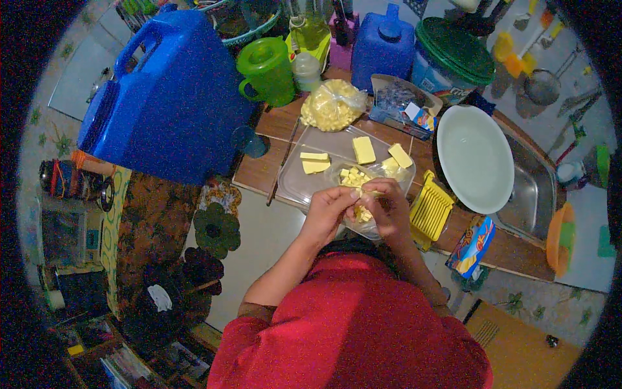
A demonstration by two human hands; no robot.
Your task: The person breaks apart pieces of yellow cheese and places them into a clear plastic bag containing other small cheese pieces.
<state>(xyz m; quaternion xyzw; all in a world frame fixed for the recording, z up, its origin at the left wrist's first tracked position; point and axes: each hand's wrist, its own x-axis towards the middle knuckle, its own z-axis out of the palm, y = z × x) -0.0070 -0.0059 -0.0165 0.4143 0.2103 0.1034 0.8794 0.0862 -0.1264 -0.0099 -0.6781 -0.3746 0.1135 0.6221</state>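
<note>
My left hand [330,209] and my right hand [391,211] meet fingertip to fingertip, both pinched closed. Between them a small pale yellow piece, apparently cheese, is partly hidden by the fingers. Just below and beyond them lie small cheese cubes [353,177] in clear plastic, whose exact shape I cannot make out. Under all this is a translucent tray [329,139]. On it rest a cut cheese block [315,163] at the left, an upright-looking block [363,150] at the back and another piece [400,156] at the right.
Behind the tray sits a knotted bag of yellow cubes [334,106]. A yellow slotted slicer [432,207], a blue box [473,246] and a large white basin [475,159] stand right, by the sink [541,194]. A green pitcher [266,71] and big blue jug [175,97] are left.
</note>
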